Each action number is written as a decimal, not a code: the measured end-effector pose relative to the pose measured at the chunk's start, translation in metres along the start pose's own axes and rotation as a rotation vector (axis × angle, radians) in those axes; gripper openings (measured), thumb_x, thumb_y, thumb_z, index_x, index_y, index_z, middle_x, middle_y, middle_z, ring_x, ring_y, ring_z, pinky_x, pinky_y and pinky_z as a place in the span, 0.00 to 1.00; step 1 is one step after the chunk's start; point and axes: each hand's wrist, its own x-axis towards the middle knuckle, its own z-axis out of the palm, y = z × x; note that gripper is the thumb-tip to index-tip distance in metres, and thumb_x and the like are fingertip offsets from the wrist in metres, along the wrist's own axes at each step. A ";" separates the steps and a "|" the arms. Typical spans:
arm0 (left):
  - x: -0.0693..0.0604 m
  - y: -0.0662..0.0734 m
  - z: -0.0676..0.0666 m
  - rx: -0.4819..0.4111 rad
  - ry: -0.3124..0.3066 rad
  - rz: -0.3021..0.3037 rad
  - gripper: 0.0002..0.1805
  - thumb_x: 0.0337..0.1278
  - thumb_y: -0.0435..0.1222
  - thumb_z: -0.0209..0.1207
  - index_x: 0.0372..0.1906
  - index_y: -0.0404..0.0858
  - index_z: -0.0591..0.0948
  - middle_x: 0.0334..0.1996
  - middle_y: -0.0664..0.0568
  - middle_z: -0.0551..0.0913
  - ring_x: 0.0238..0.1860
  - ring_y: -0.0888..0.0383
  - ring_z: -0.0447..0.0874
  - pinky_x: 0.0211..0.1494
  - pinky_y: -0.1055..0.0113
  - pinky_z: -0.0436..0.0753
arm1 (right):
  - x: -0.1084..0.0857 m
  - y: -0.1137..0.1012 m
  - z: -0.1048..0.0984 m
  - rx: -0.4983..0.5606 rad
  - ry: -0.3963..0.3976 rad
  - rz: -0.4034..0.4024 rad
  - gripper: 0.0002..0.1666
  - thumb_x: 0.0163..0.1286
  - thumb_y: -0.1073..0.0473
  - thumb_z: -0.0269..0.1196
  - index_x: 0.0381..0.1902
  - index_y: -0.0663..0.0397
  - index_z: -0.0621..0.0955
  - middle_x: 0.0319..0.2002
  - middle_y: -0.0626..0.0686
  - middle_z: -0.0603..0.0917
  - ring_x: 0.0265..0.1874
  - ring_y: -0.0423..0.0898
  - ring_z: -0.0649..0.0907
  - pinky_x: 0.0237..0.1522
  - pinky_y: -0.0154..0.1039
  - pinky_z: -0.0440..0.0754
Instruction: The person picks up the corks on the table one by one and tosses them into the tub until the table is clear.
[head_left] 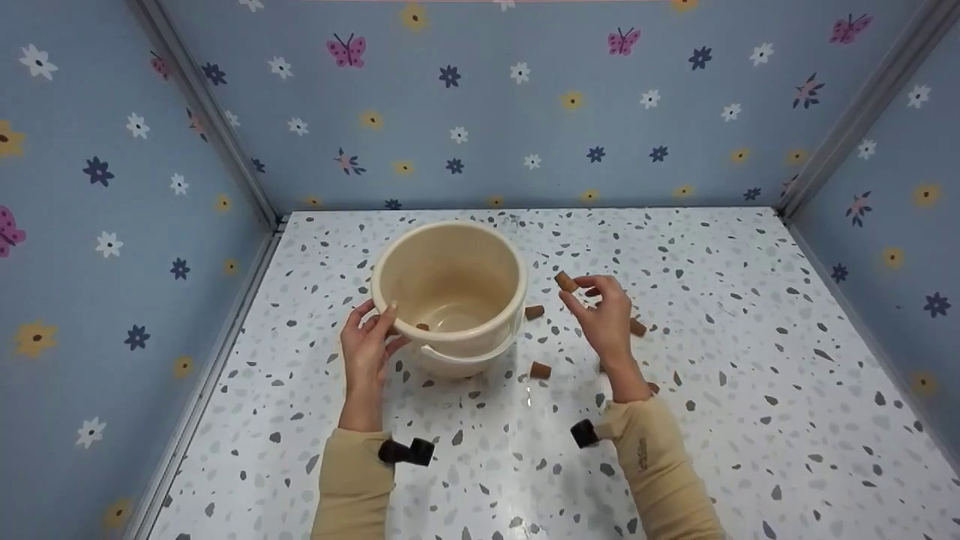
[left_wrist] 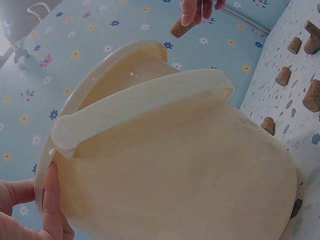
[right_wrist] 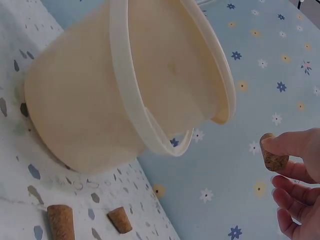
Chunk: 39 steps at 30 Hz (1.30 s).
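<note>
Pale blue panels (head_left: 525, 45) printed with flowers and butterflies bound your work area at the back and on both sides. Within them, note the white counter (head_left: 750, 420), patterned with grey chips; it carries everything you are handling. Your main vessel, a cream bucket (head_left: 454, 274), stands on the counter with its mouth upward and its carrying handle (right_wrist: 122, 65) lowered against the outer side. Your left hand (head_left: 367, 337) grips the bucket at the near left of the rim, the thumb over the edge and fingers against the outside. Your right hand (head_left: 606, 315) is raised to the right of the bucket, apart from it; thumb and forefinger are closed in a pinch on one cork (head_left: 566, 282), while the other fingers lie loosely bent. Inspect the small parts last. One small brown piece (head_left: 423, 327), apparently a cork, lies inside the bucket at the near side of its floor. At least six loose corks (head_left: 540, 370) lie on the counter to the right of the bucket, some partly hidden behind your right forearm in the head view. Judged by this count, the work appears to be at an early stage: one piece inside, one in hand, most outside.
</note>
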 end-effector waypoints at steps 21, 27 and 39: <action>-0.049 0.062 0.021 -0.044 -0.015 -0.130 0.29 0.43 0.41 0.66 0.54 0.42 0.70 0.38 0.43 0.78 0.31 0.49 0.81 0.30 0.56 0.82 | 0.004 -0.049 0.045 0.085 -0.097 -0.183 0.13 0.51 0.59 0.68 0.33 0.60 0.80 0.32 0.54 0.77 0.31 0.50 0.76 0.32 0.45 0.75; -0.045 0.059 0.020 0.008 0.005 -0.143 0.31 0.41 0.44 0.66 0.55 0.45 0.69 0.40 0.44 0.78 0.33 0.51 0.81 0.32 0.57 0.82 | 0.004 -0.058 0.056 0.069 -0.123 -0.219 0.13 0.51 0.60 0.68 0.33 0.61 0.79 0.32 0.54 0.77 0.31 0.49 0.76 0.33 0.43 0.76; -0.004 0.002 0.001 -0.038 -0.016 0.010 0.34 0.35 0.48 0.69 0.53 0.46 0.71 0.41 0.40 0.77 0.31 0.46 0.80 0.30 0.50 0.80 | 0.006 -0.072 0.069 0.036 -0.194 -0.225 0.15 0.51 0.59 0.68 0.35 0.61 0.79 0.33 0.54 0.78 0.33 0.50 0.76 0.37 0.38 0.74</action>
